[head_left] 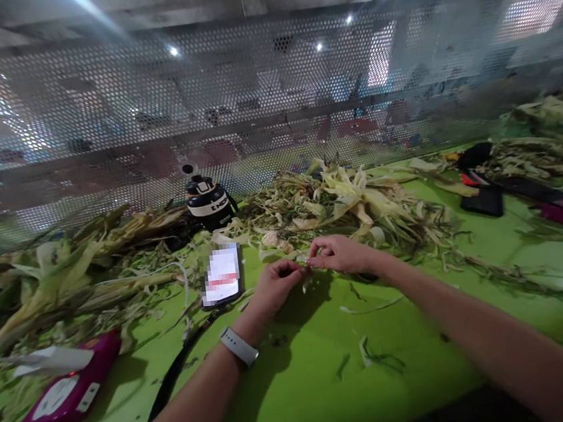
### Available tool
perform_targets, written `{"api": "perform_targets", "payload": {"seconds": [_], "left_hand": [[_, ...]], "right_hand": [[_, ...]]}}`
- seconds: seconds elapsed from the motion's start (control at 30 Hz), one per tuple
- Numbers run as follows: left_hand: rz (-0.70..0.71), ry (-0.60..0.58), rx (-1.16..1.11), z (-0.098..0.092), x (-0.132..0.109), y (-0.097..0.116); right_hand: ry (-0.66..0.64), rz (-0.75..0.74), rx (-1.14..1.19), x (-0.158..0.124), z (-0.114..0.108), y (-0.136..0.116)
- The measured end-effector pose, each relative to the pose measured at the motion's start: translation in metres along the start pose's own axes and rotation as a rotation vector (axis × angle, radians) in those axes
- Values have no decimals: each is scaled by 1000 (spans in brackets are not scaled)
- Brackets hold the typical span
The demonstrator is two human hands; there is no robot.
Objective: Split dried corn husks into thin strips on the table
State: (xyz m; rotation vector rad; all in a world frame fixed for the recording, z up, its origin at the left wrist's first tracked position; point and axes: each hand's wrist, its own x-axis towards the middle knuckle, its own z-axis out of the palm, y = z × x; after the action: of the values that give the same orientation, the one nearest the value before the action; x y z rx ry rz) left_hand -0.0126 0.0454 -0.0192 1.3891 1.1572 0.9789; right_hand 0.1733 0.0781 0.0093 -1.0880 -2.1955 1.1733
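Both hands meet mid-table. Left hand (274,287) and right hand (340,254) are each pinched narrow on a thin pale husk strip (308,262), just above the green table (309,382). My take: keep the pinch points close and pull along the fibre, since it looks stringy and easy to tear. Husk pile (355,196) on the far side is papery, curled, yellow-green. Glossy phone (222,274) sits just left.

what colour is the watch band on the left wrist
The band is light grey, head view.

Left hand (274,285), right hand (340,254), fingertips together on a husk scrap (305,261)
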Motion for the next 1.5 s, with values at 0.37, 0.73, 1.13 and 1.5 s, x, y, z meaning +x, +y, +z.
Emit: {"api": "perform_targets", "payload": {"seconds": [0.37, 0.73, 1.13, 1.5], "left_hand": [[54, -51, 168, -4, -3, 4], [173, 46, 365, -10, 1, 5], [0, 151, -209, -6, -1, 3], [-137, -26, -466, 0, -5, 11]], "right_hand": [[37, 28, -154, 1, -25, 11], [549, 197, 63, 3, -47, 24], [96, 23, 879, 4, -9, 8], [197, -2, 417, 9, -10, 13]]}}
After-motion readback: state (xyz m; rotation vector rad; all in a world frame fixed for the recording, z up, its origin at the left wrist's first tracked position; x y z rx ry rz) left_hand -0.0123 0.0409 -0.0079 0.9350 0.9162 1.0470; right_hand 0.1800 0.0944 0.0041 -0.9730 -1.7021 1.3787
